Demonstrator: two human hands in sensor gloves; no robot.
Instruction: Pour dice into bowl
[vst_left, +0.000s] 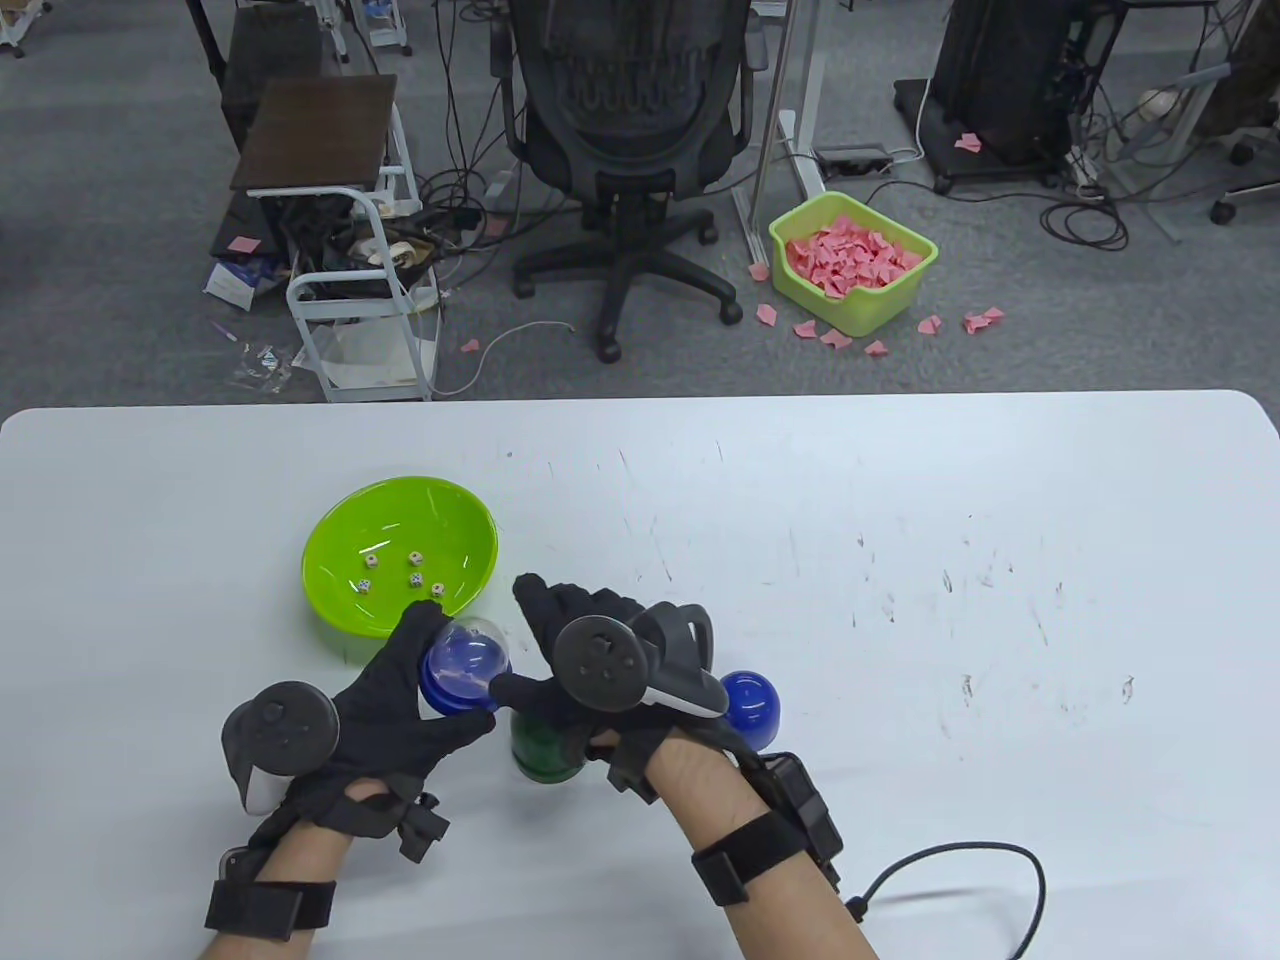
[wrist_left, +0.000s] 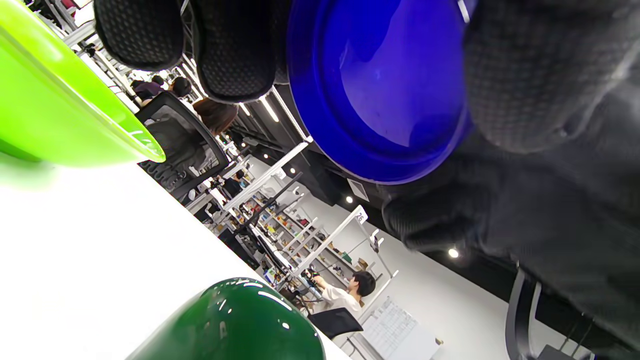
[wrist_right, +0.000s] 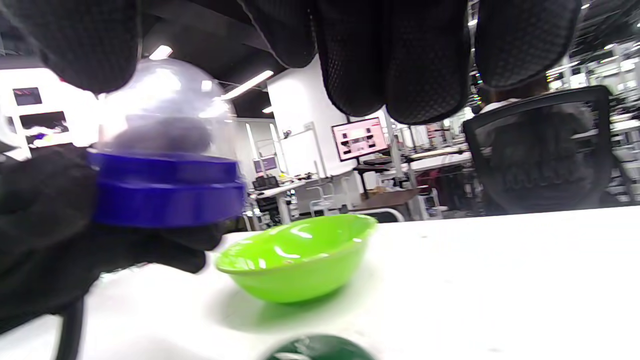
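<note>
A lime green bowl (vst_left: 340, 540) sits on the white table at the left, with several small dice (vst_left: 414, 557) in it. My left hand (vst_left: 440, 670) grips a blue capsule with a clear dome (vst_left: 465, 665) upright, just in front of the bowl's near rim. My right hand (vst_left: 520, 640) is right beside it with fingers extended, its thumb against the capsule's right side. The left wrist view shows the capsule's blue base (wrist_left: 380, 90) between my fingers (wrist_left: 235, 50). The right wrist view shows the capsule (wrist_right: 165, 190) and the bowl (wrist_right: 300, 265). I cannot tell whether dice are inside the dome.
A dark green capsule (vst_left: 545, 755) stands on the table under my hands, and shows in the left wrist view (wrist_left: 240, 325). Another blue capsule (vst_left: 752, 705) stands to the right of my right hand. A cable (vst_left: 960, 880) runs from my right wrist.
</note>
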